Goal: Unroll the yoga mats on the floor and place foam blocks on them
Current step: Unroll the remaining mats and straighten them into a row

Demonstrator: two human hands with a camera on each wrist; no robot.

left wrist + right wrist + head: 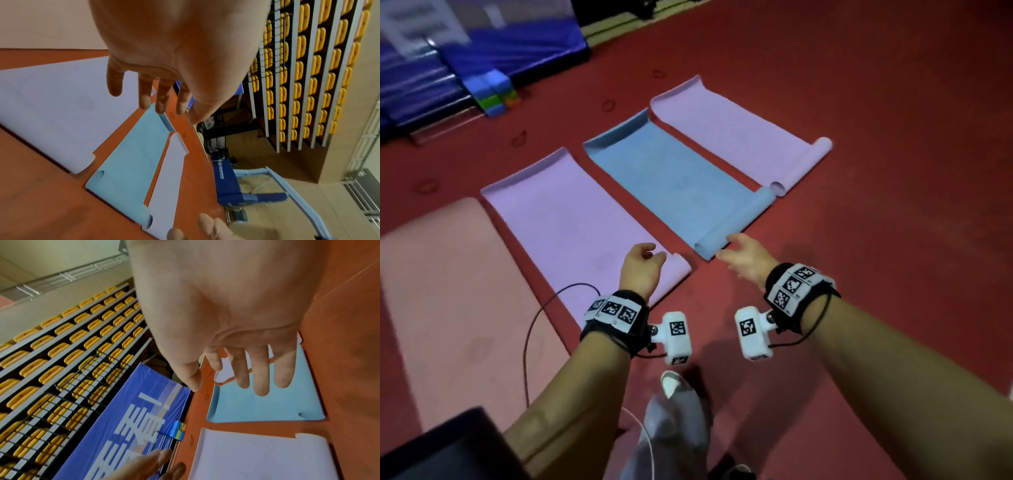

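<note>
Reaching out over a red floor (859,85), I hold both hands above the near ends of the mats. My left hand (642,270) hangs over the near end of a lilac mat (571,212), fingers loosely curved and holding nothing. My right hand (744,255) is just beside the curled near end of the blue mat (671,181), fingers spread and relaxed, also empty; I cannot tell whether a fingertip touches the curl. Four mats lie side by side: a pink mat (441,291) at far left, then the lilac mat, the blue mat, and a second lilac mat (732,133) at right. The last three curl up at both ends. The foam blocks (493,92), blue, green and orange, sit stacked at the floor's far left edge, well apart from the mats, against blue padding (517,44).
</note>
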